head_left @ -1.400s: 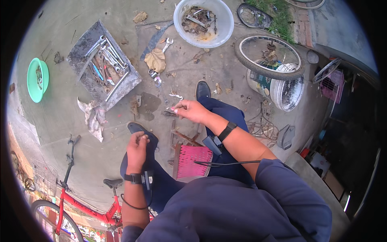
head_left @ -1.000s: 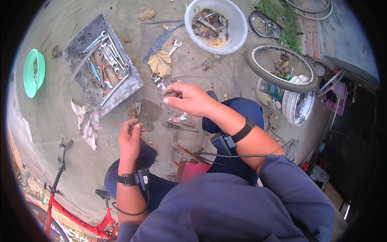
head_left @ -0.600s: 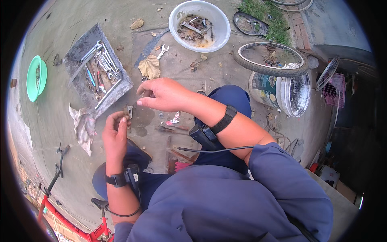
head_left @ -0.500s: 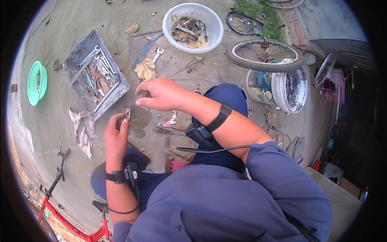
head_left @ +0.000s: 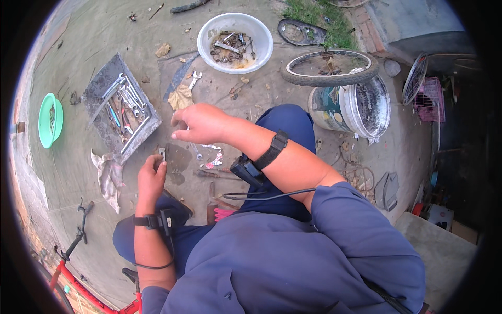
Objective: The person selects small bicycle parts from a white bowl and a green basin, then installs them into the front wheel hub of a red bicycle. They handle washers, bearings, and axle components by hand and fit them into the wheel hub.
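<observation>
My left hand (head_left: 152,175) pinches a small flat metal piece (head_left: 162,153) between thumb and fingertips, just below the tool tray. My right hand (head_left: 197,124) hovers to its right, palm side down, with the fingers curled toward the thumb. A silver glint shows between those fingers, but what they hold is mostly hidden. Below the right hand shows the end of a silver wrench (head_left: 197,152); I cannot tell whether it joins what is in the hand. Beyond lie a dry leaf (head_left: 180,97) and an open-end wrench (head_left: 195,79).
A grey metal tray (head_left: 99,125) holds several wrenches. A white basin (head_left: 261,39) contains rusty parts; a green basin (head_left: 44,123) stands far left. A rag (head_left: 107,180) lies near my left hand. At right, a bicycle wheel (head_left: 361,78) rests on a tipped bucket (head_left: 327,110). A red bicycle (head_left: 78,287) is lower left.
The view has shifted slightly, moving the ground things left and down. My left hand keeps its pinch on the metal piece. A metal ring seen by the right fingers is now hidden.
</observation>
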{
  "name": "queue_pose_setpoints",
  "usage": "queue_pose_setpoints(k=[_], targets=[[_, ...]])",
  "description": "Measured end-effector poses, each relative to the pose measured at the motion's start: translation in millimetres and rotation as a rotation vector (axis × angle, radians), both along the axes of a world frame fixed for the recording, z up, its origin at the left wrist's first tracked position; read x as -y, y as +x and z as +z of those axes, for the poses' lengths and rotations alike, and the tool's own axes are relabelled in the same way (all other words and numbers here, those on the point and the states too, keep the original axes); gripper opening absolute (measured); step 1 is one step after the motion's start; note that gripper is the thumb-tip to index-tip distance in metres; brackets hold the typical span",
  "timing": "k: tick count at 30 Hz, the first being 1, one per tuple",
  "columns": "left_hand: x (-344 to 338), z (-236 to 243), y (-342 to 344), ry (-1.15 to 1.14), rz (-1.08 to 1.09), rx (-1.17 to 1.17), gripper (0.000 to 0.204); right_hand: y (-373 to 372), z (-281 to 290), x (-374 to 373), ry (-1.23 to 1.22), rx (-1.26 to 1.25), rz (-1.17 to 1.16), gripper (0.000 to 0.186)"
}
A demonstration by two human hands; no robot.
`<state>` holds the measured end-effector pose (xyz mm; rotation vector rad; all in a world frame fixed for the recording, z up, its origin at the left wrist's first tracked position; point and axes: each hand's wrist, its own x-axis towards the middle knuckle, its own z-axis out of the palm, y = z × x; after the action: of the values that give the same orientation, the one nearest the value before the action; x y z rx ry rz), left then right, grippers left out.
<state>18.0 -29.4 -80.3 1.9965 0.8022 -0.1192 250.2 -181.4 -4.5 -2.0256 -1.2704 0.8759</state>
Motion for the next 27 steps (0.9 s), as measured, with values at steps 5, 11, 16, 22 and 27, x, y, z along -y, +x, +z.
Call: queue_pose_setpoints(k=[5, 11, 16, 22, 27], targets=[[0.2, 0.7, -5.5, -0.002, 0.013, 0.013, 0.024, -4.0, 0.6, 0.3, 0.009, 0.046, 0.024, 0.04], [0.1, 4.2, -9.6, 0.011, 0.011, 0.024, 0.022, -9.2, -0.5, 0.7, -0.006, 0.077, 0.04, 0.04], [1.2, 5.6, -11.3, 0.016, 0.02, 0.029, 0.022, -12.0, 2.0, 1.2, -0.017, 0.084, 0.04, 0.04], [1.9, 3.9, -11.9, 0.021, 0.018, 0.048, 0.022, -14.8, 6.1, 3.3, -0.032, 0.133, 0.078, 0.039], [2.6, 6.5, -13.9, -0.05, 0.042, 0.061, 0.021, -18.4, 6.9, 2.9, -0.017, 0.136, 0.088, 0.04]])
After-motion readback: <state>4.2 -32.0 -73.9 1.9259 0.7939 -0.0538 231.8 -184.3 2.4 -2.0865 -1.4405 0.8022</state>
